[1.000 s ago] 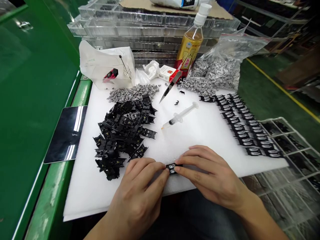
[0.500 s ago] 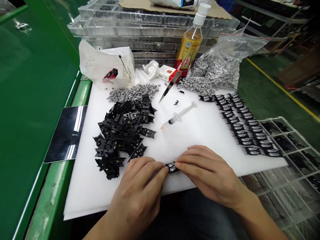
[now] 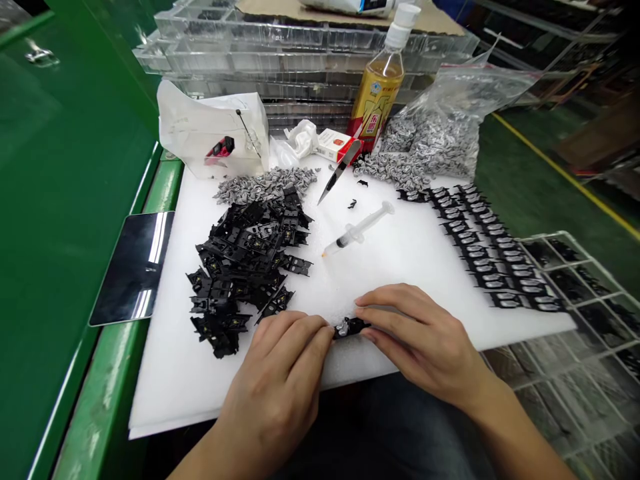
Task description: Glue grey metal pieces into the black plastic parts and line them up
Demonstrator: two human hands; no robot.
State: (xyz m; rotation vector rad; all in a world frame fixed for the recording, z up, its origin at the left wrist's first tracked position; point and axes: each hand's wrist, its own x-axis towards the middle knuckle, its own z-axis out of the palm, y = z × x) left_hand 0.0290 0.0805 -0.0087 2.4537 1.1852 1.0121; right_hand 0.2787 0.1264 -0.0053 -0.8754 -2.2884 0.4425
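My left hand (image 3: 280, 373) and my right hand (image 3: 415, 340) meet at the near edge of a white foam pad (image 3: 400, 260). Between their fingertips they pinch a small black plastic part (image 3: 349, 327) with a shiny metal piece on it. Both hands have their fingers pressed together on it. A heap of the same black plastic parts (image 3: 247, 263) lies just left of my left hand. A syringe (image 3: 357, 230) rests on the pad beyond my hands.
Rows of finished black parts (image 3: 487, 250) line the pad's right side. Grey metal clips (image 3: 267, 185) lie in a pile, more in a plastic bag (image 3: 435, 140). Also there: tweezers (image 3: 340, 171), bottle (image 3: 379, 87), stacked clear trays (image 3: 300, 47), phone (image 3: 134, 267), wire tray (image 3: 575, 267).
The hands have shifted slightly up the pad and the small part has turned between the fingertips. My right fingers now cover more of it.
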